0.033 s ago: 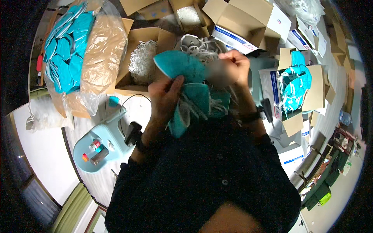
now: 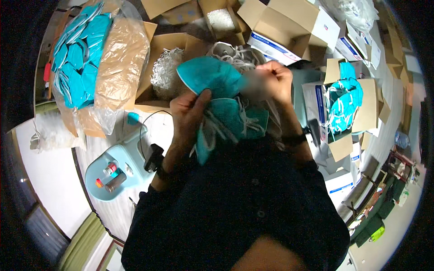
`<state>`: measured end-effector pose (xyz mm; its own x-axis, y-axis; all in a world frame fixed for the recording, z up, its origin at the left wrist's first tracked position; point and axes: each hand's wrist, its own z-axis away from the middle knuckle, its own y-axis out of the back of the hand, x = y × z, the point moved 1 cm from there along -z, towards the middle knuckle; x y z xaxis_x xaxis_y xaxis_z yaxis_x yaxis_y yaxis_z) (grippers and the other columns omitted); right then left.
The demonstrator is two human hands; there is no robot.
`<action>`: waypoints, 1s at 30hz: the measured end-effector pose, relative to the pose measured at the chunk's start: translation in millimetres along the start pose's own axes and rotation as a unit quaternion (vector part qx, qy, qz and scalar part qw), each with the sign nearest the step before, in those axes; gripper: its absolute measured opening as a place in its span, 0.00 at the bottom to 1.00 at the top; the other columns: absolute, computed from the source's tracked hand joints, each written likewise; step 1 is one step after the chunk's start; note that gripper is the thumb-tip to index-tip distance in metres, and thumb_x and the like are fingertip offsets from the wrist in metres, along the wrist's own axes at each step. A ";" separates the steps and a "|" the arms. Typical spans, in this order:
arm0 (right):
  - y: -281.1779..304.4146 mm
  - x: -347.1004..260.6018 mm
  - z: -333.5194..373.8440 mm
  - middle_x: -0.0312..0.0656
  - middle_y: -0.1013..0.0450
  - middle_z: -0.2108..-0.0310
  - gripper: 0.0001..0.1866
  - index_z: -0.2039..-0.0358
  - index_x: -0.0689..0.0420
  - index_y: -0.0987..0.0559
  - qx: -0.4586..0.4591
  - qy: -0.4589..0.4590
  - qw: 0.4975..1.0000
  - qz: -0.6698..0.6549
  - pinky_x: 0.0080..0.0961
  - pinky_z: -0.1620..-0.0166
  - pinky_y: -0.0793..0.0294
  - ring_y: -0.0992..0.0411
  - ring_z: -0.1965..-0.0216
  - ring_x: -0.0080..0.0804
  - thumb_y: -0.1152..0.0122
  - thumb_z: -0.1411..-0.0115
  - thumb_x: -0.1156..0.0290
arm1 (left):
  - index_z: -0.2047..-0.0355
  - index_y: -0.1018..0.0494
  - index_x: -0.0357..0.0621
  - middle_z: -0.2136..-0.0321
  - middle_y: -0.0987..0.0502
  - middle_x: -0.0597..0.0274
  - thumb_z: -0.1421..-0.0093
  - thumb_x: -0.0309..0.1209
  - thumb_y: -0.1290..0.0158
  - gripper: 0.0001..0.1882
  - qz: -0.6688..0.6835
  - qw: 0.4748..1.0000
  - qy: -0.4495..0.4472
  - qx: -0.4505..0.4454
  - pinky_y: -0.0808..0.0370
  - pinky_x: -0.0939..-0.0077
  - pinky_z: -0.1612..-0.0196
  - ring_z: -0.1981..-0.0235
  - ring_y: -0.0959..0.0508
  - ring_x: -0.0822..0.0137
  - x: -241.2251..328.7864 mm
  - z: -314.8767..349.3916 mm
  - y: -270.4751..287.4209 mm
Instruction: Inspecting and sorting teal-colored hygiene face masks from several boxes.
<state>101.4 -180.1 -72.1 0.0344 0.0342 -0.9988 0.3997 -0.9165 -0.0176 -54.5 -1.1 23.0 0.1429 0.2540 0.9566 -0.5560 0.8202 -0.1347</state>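
In front of my chest a teal face mask [image 2: 210,76] is held up, its curved white edge to the left. My left hand [image 2: 189,108] is closed on its lower left edge, thumb on top. My right hand [image 2: 278,81] is in a pinch just past the mask's right end; a blurred patch hides what its fingertips grip. Several more teal masks with white straps [image 2: 244,118] lie below, against my dark shirt. Behind the held mask stands a round container with white straps [image 2: 233,50] in it.
Left are a bag of teal masks [image 2: 81,58], an open carton [image 2: 143,97] with white straps, and a pale blue stool [image 2: 97,178] holding bottles. Right stands a carton [image 2: 368,104] with teal masks. More open cartons [image 2: 280,22] line the back.
The held mask and my left hand have shifted slightly left. My right hand has moved slightly right, still pinched.
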 end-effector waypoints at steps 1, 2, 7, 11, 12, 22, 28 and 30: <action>0.0 -2.9 3.0 0.33 0.26 0.73 0.05 0.73 0.60 0.21 -0.032 -0.013 0.999 0.021 0.15 0.67 0.33 0.32 0.73 0.16 0.42 0.46 0.84 | 0.71 0.24 0.35 0.79 0.23 0.66 0.41 0.32 0.46 0.11 0.022 0.998 0.053 -0.022 0.30 0.83 0.77 0.81 0.28 0.78 3.8 -3.4 0.7; -11.5 -18.3 -1.9 0.32 0.26 0.72 0.12 0.64 0.57 0.21 -0.101 0.053 0.989 0.097 0.15 0.67 0.33 0.33 0.73 0.15 0.43 0.47 0.85 | 0.70 0.24 0.35 0.79 0.24 0.66 0.40 0.32 0.47 0.11 0.045 0.992 0.113 -0.042 0.30 0.83 0.77 0.81 0.28 0.78 4.5 -7.9 7.0; -37.5 -46.6 4.0 0.32 0.26 0.69 0.16 0.58 0.58 0.25 -0.123 0.043 0.989 -0.068 0.13 0.71 0.37 0.35 0.75 0.14 0.41 0.48 0.85 | 0.68 0.24 0.39 0.79 0.24 0.66 0.38 0.37 0.49 0.13 -0.134 0.968 0.007 -0.212 0.30 0.86 0.78 0.79 0.26 0.78 -24.3 -15.8 31.0; -25.8 -40.8 0.6 0.32 0.27 0.75 0.02 0.68 0.59 0.26 -0.096 -0.037 0.990 -0.100 0.14 0.74 0.37 0.36 0.78 0.13 0.43 0.42 0.78 | 0.65 0.24 0.36 0.76 0.23 0.61 0.40 0.42 0.47 0.18 -0.051 0.956 0.201 -0.206 0.29 0.84 0.74 0.74 0.25 0.76 -7.7 -15.9 22.1; -24.1 -40.1 -1.4 0.31 0.27 0.75 0.03 0.67 0.60 0.25 -0.094 -0.047 0.990 -0.091 0.14 0.74 0.38 0.36 0.78 0.13 0.43 0.42 0.77 | 0.66 0.24 0.38 0.76 0.23 0.59 0.41 0.41 0.45 0.16 -0.168 0.957 0.099 -0.215 0.28 0.79 0.70 0.72 0.24 0.74 -5.1 -20.4 23.7; -41.5 -60.1 11.3 0.33 0.26 0.72 0.09 0.65 0.58 0.22 -0.022 0.057 0.990 0.129 0.15 0.70 0.34 0.34 0.75 0.15 0.35 0.48 0.75 | 0.74 0.27 0.37 0.80 0.26 0.54 0.43 0.33 0.45 0.10 -0.323 0.934 -0.100 -0.112 0.31 0.71 0.76 0.81 0.27 0.67 1.3 -23.8 -7.8; -45.7 -42.3 9.6 0.34 0.27 0.73 0.04 0.71 0.60 0.23 -0.128 0.155 0.964 0.172 0.15 0.67 0.33 0.31 0.73 0.19 0.40 0.47 0.82 | 0.78 0.28 0.36 0.81 0.27 0.49 0.45 0.30 0.44 0.10 -0.397 0.883 -0.233 -0.092 0.32 0.71 0.77 0.82 0.28 0.61 -11.3 -24.0 -5.6; -26.7 -19.0 3.6 0.35 0.27 0.75 0.04 0.75 0.62 0.25 -0.032 0.117 0.978 0.171 0.16 0.66 0.33 0.31 0.72 0.21 0.43 0.47 0.85 | 0.76 0.26 0.35 0.81 0.25 0.53 0.45 0.29 0.43 0.08 -0.415 0.885 -0.192 -0.086 0.32 0.72 0.77 0.82 0.28 0.66 -3.6 -15.6 -0.7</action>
<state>86.7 -157.7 -52.8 0.3819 -0.1736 -0.9077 0.3834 -0.8639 0.3265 -41.8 5.4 15.6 0.1373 -0.6379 0.7578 -0.2531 0.7171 0.6494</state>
